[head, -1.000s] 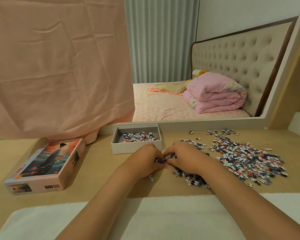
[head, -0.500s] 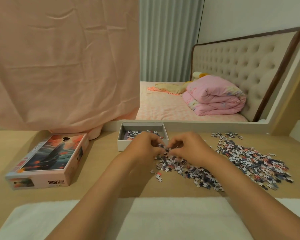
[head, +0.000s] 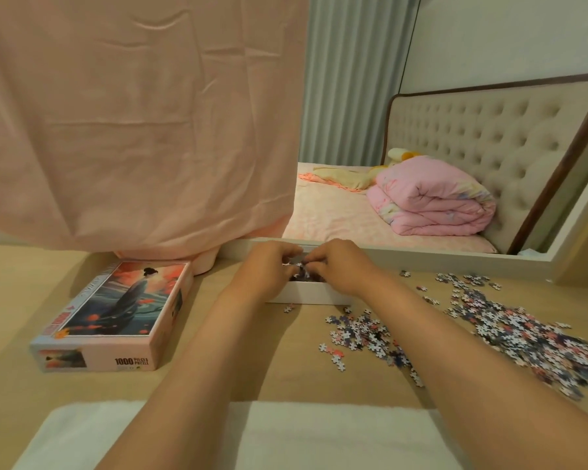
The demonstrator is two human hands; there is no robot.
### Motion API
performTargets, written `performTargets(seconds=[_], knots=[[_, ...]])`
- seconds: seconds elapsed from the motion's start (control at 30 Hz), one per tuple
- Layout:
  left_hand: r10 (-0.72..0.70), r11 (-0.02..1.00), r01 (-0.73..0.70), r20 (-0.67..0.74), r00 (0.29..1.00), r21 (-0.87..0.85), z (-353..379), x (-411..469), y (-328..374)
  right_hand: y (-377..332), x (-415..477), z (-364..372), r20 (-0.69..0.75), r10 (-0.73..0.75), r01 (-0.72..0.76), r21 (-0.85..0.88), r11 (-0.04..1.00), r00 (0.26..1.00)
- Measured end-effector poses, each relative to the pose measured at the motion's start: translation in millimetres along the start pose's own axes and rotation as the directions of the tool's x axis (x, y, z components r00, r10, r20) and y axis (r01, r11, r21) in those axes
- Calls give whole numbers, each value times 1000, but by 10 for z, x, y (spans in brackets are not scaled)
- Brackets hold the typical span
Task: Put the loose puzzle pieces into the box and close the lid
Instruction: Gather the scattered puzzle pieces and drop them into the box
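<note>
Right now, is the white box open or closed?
Open. The white box has no cover on it; its illustrated lid lies apart to the left, while the left hand and right hand hold pieces over it.

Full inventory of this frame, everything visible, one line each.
puzzle pieces: many, white, pink and dark blue, spread on table right of box
box: one, white, open, table centre, under the hands
lid: one, pink with picture, table left
table: one, tan
cloth: one, pink, hanging back left
towel: one, white, near edge
quilt: one, pink, folded on bed behind
left hand: over box, pinching puzzle pieces
right hand: over box, pinching puzzle pieces
</note>
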State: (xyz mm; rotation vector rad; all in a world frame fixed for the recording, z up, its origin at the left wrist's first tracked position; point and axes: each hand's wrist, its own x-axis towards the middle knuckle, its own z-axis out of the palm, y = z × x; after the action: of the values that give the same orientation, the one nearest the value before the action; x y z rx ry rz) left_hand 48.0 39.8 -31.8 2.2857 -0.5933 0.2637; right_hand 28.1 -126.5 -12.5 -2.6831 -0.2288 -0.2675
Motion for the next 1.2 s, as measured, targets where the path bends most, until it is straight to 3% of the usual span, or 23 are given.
performTargets(seconds=[0.13, 0.33, 0.47, 0.53, 0.67, 0.77, 1.0, 1.07, 1.2], knots=[[84, 994, -85, 10, 996, 75, 9, -4, 49, 78, -36, -34, -10, 15, -14, 51, 999, 1000], [79, 990, -74, -37, 996, 123, -136, -135, 161, 51, -397, -251, -77, -15, 21, 82, 996, 997], [-33, 959, -26, 202, 979, 281, -99, -342, 226, 119, -733, -267, 160, -13, 27, -89, 996, 987], [-98, 937, -4, 273, 957, 350, -27, -416, 171, 199, -827, -216, 200, -13, 49, -177, 983, 980], [-95, 934, -43, 362, 927, 354, 73, -610, 225, 300, -966, -143, 333, 27, 67, -266, 962, 943], [-60, 930, -89, 383, 922, 358, 129, -716, 336, 342, -1059, -207, 345, 9, 56, -178, 982, 939], [21, 960, -131, 404, 915, 248, 347, -787, 566, 552, -1318, -557, 205, 51, -62, 50, 997, 977], [8, 947, -141, 420, 908, 288, 424, -788, 598, 583, -1411, -664, 269, 132, -116, -75, 990, 954], [13, 920, -182, 438, 899, 347, 550, -756, 647, 625, -1566, -748, 401, 382, -220, -394, 892, 833]])
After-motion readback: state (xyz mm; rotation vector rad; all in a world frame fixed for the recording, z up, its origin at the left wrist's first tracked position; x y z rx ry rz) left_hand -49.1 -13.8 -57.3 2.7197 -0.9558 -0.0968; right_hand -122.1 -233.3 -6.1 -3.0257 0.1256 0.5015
